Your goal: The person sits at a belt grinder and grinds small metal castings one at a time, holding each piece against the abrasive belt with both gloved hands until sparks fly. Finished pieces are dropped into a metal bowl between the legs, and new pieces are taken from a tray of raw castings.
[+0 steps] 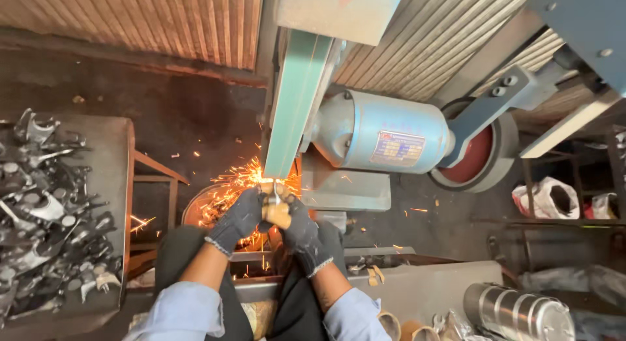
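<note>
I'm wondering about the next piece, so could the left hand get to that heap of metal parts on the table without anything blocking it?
Probably yes. The left hand grips the workpiece at the belt, but the heap of metal parts lies open on that side with nothing between.

Both forearms reach forward from light blue sleeves pushed back above the wrists, converging toward the middle. The 2 hands wear dark knit gloves. The left hand [239, 218] and right hand [301, 229] sit close together, fingers curled shut in a shared grip, knuckles facing up.
</note>
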`<state>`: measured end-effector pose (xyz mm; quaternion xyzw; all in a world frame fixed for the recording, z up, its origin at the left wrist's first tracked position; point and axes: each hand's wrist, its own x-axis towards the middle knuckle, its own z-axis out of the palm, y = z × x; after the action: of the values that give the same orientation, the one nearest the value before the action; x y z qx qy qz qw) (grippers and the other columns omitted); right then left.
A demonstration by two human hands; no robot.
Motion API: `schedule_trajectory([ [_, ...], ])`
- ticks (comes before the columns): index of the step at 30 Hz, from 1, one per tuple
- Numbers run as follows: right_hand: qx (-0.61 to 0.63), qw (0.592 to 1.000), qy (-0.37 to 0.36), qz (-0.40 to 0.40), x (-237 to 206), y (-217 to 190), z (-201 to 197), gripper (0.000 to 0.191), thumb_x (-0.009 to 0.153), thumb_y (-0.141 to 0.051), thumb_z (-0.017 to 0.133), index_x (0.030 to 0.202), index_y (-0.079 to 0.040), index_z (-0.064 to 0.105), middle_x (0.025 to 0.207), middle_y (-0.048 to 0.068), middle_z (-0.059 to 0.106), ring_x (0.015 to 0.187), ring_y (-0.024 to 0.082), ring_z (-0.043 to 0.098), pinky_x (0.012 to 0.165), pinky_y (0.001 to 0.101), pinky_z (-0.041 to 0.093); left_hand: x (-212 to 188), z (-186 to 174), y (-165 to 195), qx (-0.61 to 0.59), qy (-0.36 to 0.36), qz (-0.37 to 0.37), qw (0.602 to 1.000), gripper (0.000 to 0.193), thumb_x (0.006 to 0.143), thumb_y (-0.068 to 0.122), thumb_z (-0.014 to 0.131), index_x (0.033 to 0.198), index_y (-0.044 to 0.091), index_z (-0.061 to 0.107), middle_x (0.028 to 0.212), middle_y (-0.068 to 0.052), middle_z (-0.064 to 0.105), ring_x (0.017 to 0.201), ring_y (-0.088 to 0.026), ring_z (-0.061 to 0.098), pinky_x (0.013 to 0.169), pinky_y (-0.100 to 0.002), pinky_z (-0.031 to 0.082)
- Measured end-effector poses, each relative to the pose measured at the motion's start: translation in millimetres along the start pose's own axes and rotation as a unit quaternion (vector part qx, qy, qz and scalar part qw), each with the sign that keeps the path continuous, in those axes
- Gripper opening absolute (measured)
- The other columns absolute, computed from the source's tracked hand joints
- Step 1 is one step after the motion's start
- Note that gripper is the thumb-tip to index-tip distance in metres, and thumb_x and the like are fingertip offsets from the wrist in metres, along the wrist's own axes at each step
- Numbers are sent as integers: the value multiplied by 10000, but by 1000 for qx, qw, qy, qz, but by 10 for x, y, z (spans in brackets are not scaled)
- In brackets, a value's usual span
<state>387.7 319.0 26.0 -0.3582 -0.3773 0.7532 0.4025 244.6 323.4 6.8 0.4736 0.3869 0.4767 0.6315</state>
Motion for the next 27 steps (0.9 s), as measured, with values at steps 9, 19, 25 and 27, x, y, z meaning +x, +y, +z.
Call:
schedule_trajectory([
  [9,-59,994,-88,-16,-469,-636,215,604,930,-126,738,1452,-51,445,1314,-22,630,1204,71,602,1040,233,498,-378,127,856,398,-26,59,915,559,707,163,829,1231,50,668,1179,-152,703,1129,-321,615,972,-426,491],
  [19,-99,991,-85,-14,-1064,-410,49,424,1030,-78,589,1440,24,557,1281,141,662,1148,210,647,975,334,533,-914,672,965,291,28,-128,948,776,667,379,877,1347,154,579,1192,-126,684,1067,-303,696,923,-402,559],
  [25,-288,941,-177,-24,-918,-813,-86,489,914,-57,565,1403,-78,579,1293,75,661,1172,159,632,1004,279,517,-763,453,1155,240,-50,-8,969,459,732,251,857,1126,105,673,1015,-36,798,942,-168,769,801,-316,574],
  [27,-97,983,-151,50,-734,-726,-37,366,953,-71,581,1317,-34,585,1189,63,669,1046,136,626,894,271,493,-565,318,1027,126,-47,-61,989,349,797,212,820,1094,66,708,950,-65,763,857,-164,723,736,-322,581],
])
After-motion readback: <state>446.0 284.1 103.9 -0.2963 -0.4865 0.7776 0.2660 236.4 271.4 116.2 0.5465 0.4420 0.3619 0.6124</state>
